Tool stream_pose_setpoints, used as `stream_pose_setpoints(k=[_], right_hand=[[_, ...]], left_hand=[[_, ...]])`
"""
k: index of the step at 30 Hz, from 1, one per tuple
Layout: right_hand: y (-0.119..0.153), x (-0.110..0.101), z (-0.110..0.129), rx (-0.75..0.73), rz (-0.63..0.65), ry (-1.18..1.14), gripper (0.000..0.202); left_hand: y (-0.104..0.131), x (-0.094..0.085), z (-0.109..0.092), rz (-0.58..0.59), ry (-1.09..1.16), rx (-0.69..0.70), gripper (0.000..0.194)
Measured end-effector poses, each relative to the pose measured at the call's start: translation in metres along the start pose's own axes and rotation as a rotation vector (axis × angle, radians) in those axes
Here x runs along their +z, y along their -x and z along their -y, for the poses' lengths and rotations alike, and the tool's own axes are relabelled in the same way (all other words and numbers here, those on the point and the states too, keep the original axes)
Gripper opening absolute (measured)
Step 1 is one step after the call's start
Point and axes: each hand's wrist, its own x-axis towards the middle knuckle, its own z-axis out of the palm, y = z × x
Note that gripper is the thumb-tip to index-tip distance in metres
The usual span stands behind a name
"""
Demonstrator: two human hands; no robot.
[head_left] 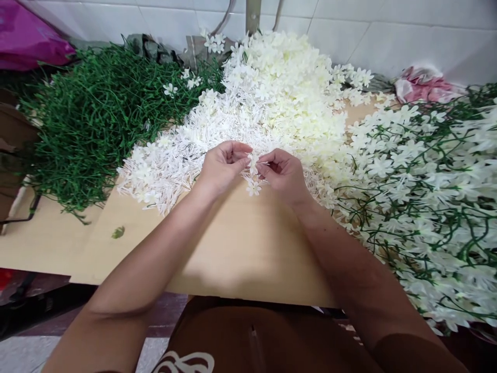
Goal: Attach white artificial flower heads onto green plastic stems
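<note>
Between my fingertips, over the front of the blossom pile, is a small white artificial flower (253, 161). My left hand (225, 161) pinches it from the left, thumb and forefinger closed. From the right, my right hand (282, 168) is closed in a pinch at the same flower; its fingertips are partly hidden. Another white blossom (253, 187) shows just below my fingers. Behind my hands spreads a heap of loose white stamen pieces (233, 116), with cream flower heads (298, 88) piled at its right.
Green plastic stems (97, 98) are heaped at the left. Stemmed white flowers (427, 207) fill the right side. Cardboard (240, 248) covers the tabletop, with a small greenish scrap (118, 232) on it. A tiled wall (407, 41), a purple bag (31, 36) and a pink-white cloth (427, 85) border the back.
</note>
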Motion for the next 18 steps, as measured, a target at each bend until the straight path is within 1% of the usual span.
stream_pose_setpoints(k=[5, 9, 11, 14, 18], right_hand=[[0.004, 0.004, -0.001, -0.079, -0.012, 0.089, 0.011], [0.005, 0.004, -0.002, -0.084, -0.015, 0.130, 0.010], [0.005, 0.004, -0.003, -0.061, -0.002, 0.108, 0.009], [0.004, 0.002, -0.003, -0.037, 0.032, 0.081, 0.012], [0.001, 0.000, -0.001, -0.015, 0.018, -0.047, 0.023]], left_hand=[[0.000, 0.003, 0.004, 0.001, -0.042, 0.032, 0.017], [0.002, 0.005, 0.004, 0.035, -0.004, 0.003, 0.017], [0.003, 0.004, 0.002, 0.054, 0.011, -0.014, 0.018], [0.005, -0.002, 0.000, 0.043, 0.028, -0.037, 0.017], [0.009, -0.010, 0.000, 0.051, -0.010, -0.101, 0.013]])
